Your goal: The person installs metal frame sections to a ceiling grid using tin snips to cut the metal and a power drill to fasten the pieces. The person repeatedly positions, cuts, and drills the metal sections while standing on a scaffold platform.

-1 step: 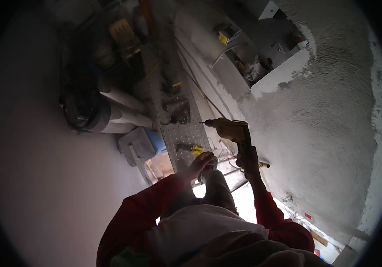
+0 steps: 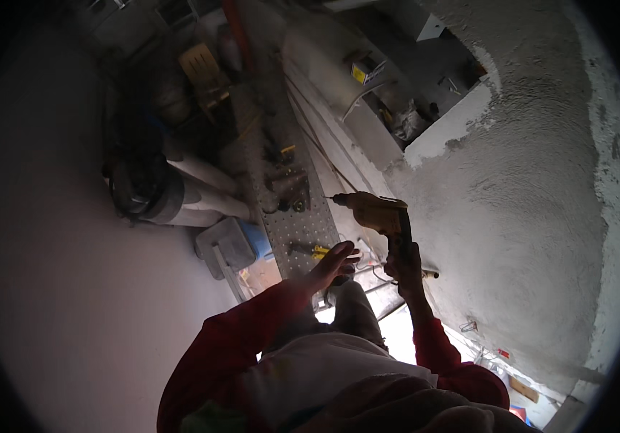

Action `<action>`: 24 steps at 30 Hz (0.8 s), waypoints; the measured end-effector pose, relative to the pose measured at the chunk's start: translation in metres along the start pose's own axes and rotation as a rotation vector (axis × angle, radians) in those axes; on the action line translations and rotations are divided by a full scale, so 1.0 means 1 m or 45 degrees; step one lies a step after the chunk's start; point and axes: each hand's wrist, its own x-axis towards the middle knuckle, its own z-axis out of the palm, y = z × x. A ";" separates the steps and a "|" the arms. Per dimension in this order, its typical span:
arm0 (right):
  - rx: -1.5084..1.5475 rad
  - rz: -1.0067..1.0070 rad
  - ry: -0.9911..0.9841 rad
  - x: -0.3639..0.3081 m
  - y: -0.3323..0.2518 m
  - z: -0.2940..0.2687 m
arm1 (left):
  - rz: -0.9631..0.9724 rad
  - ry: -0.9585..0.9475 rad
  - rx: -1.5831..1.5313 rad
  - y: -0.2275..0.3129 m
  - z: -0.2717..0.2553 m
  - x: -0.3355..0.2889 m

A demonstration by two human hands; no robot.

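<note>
My right hand [image 2: 405,268] is wrapped round the grip of a yellow and dark power drill [image 2: 376,213]. The drill lies level in the air, its thin bit pointing left over the edge of a perforated metal plank [image 2: 302,229]. With fingers apart and nothing visible in it, my left hand [image 2: 333,267] hovers over the near end of that plank. Just beyond its fingertips lies a yellow-handled tool [image 2: 319,252], whose kind I cannot make out. Several dark tools [image 2: 288,195] rest farther along the plank, dim and hard to tell apart.
A rough plastered wall [image 2: 497,209] rises on the right, with an opening [image 2: 425,108] holding assorted items. Left of the plank are a grey bin [image 2: 227,247] and a dark-topped pale cylindrical object [image 2: 154,189]. A wooden slatted piece [image 2: 201,66] stands at the far left.
My left hand's fingers have gone from curled to spread. The drill stays in my right hand at nearly the same place. The whole view has shifted slightly.
</note>
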 end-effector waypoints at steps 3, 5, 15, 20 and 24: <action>0.046 -0.312 0.059 -0.055 -0.053 0.048 | 0.453 -0.465 -0.373 0.092 0.101 0.002; -0.108 -0.471 -0.021 -0.073 -0.070 0.072 | 0.518 -0.460 -0.343 0.132 0.146 -0.021; 0.347 -0.710 -0.435 -0.112 -0.135 0.106 | 0.987 -0.211 1.388 0.249 0.218 -0.167; 0.566 -0.837 -0.695 -0.112 -0.176 0.082 | 1.859 0.016 0.811 0.398 0.290 -0.372; 0.627 -0.905 -0.837 -0.112 -0.208 0.071 | 2.373 -0.585 0.667 0.447 0.399 -0.529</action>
